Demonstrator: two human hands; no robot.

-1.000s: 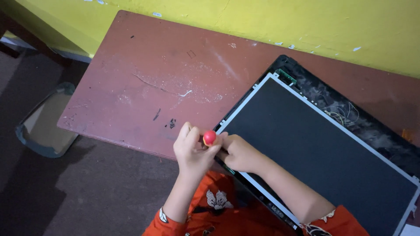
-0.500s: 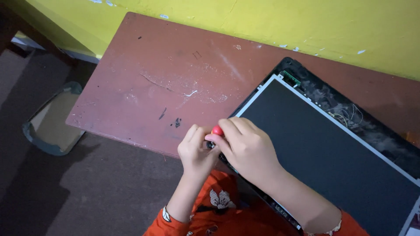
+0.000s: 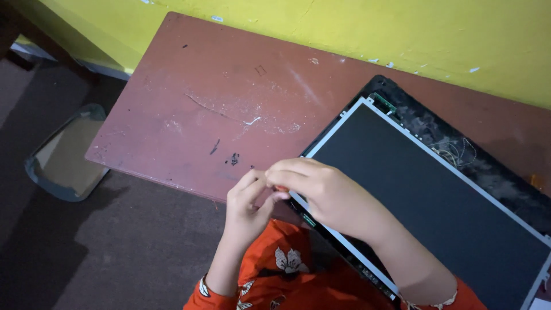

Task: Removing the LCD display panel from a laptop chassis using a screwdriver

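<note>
A: Hands first. What have I got?

B: My left hand [image 3: 247, 201] and right hand [image 3: 321, 192] meet at the near edge of the table [image 3: 172, 115], fingertips pressed together. Both are curled shut around a small red thing [image 3: 281, 188]; only a sliver of it shows between the fingers, so its shape can't be told.

A: What lies around them?

B: Just right of my right hand, partly under it: a dark flat display panel [image 3: 430, 195] with a pale metal frame, lying in a black casing [image 3: 459, 143] beyond it. My right wrist and forearm cross the panel's near corner and hide it. Thin wires show on the casing, well past my right hand.

A: Left side?

B: Bare reddish tabletop, scratched, with a few small black specks just beyond my left fingers. Far left, down on the dark floor, a mirror [image 3: 66, 155] with rounded corners.

A: Labels, signs?

B: A small green strip at the panel's far corner, another tiny green bit on the frame just under my right hand. Too small to tell more. Yellow wall [image 3: 344, 28] behind the table, paint chipped. Orange flowered sleeves [image 3: 287, 264] below both wrists.
</note>
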